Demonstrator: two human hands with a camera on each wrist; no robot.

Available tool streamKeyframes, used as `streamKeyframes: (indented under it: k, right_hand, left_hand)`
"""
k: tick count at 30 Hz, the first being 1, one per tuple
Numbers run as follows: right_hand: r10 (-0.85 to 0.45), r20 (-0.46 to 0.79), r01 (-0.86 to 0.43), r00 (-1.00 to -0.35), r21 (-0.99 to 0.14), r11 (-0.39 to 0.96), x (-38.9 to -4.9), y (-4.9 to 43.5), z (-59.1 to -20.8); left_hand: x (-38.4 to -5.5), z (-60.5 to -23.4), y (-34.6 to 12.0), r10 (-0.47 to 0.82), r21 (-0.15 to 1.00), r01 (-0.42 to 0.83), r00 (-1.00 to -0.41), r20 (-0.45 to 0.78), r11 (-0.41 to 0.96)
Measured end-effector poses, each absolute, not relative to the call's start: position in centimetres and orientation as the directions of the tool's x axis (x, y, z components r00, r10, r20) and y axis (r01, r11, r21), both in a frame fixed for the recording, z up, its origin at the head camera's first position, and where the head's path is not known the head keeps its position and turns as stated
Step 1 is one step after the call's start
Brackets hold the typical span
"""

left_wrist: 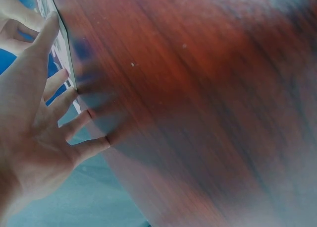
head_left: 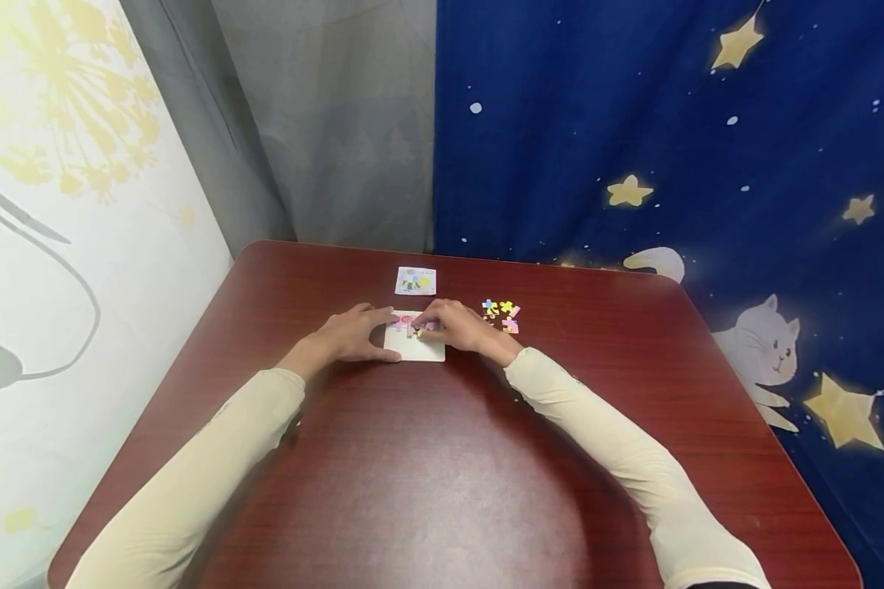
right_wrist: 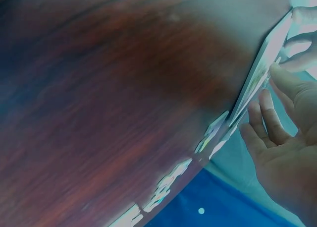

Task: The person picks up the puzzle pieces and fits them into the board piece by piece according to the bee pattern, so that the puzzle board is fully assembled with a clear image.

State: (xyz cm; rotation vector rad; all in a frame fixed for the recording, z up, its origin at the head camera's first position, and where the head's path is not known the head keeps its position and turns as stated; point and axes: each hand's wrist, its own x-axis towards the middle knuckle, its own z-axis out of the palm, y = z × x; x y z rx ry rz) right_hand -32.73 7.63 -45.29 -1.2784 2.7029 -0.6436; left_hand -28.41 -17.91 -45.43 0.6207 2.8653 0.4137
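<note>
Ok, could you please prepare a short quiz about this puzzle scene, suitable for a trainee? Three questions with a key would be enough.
1. What lies just beyond the puzzle board: (a) a cup, (b) a picture card, (c) scissors?
2. True or false: the left grip touches the puzzle board.
3. On which side of the puzzle board are the loose pieces, left or right?

Key: 1 (b); 2 true, at its left edge; 3 right.
</note>
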Motion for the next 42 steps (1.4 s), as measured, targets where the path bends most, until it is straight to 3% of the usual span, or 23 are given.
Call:
streamKeyframes:
  k: [22,42]
  right_hand:
    - [-0.79,0.073,-0.757,-0.609,-0.349,0.552,-32.4,5.0,-45.6]
    - [-0.754,0.037,-0.734,-0.656,-0.263,0.626,-32.0,4.2,-45.9]
  left_hand:
    - [-28.4,-45.6,-18.0,0.43,0.309,0.379,-0.896,-0.112,0.872]
    - [-28.2,-45.4,-18.0,0.435,0.3,0.389,-0.894,-0.106,0.871]
